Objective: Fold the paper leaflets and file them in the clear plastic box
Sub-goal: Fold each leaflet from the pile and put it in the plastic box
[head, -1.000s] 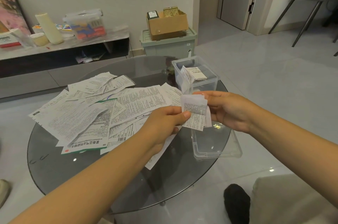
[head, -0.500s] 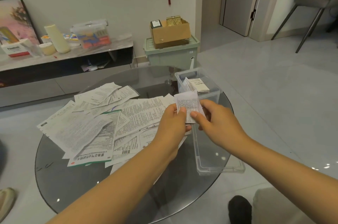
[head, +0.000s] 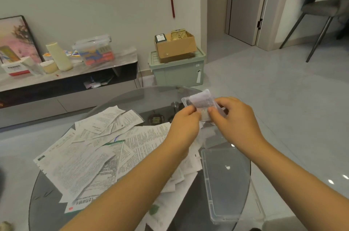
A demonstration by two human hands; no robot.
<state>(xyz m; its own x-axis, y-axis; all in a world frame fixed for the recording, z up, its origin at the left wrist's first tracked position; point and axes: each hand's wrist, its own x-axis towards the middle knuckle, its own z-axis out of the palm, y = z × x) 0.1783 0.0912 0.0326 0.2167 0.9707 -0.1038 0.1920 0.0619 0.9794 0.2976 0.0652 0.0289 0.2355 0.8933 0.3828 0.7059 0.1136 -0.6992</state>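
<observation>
folded leaflet | pinched by both hands | over clear box

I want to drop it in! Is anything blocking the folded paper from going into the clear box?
Nothing visible. Both hands hold the folded white paper leaflet right at the open clear plastic box; its lid lies aside.

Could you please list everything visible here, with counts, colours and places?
folded leaflet: one, white, held over the clear plastic box
clear plastic box: one, transparent, table's far edge
box lid: one, transparent, table's right side
loose leaflets: many, white, piled on the table's left
glass table: one, dark, round
cardboard box: one, brown, on green bin
chair: one, grey, far right
left hand: grip pinching the leaflet
right hand: grip pinching the leaflet
</observation>
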